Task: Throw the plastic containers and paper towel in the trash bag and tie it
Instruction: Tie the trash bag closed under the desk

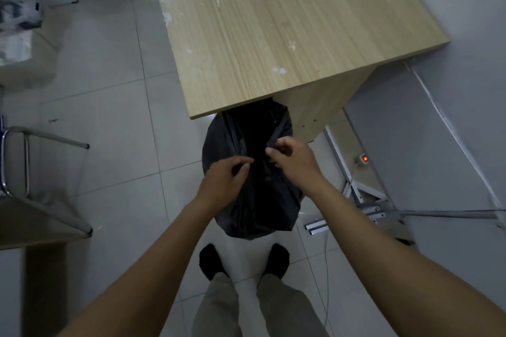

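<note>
A black trash bag (246,210) stands on the tiled floor just in front of my feet, its far side tucked under the table's edge. Both hands are at its gathered top. My left hand (227,180) pinches a fold of the black plastic between thumb and curled fingers. My right hand (293,161) pinches another fold close beside it, fingers curled. The two hands nearly touch over the bag's mouth. No plastic containers or paper towel show; the bag's inside is hidden.
A light wooden table (273,30) fills the upper middle. A metal-framed chair (16,161) stands at the left. Aluminium bars (317,227) and a power strip with a red light (362,158) lie on the floor at the right, by a grey wall.
</note>
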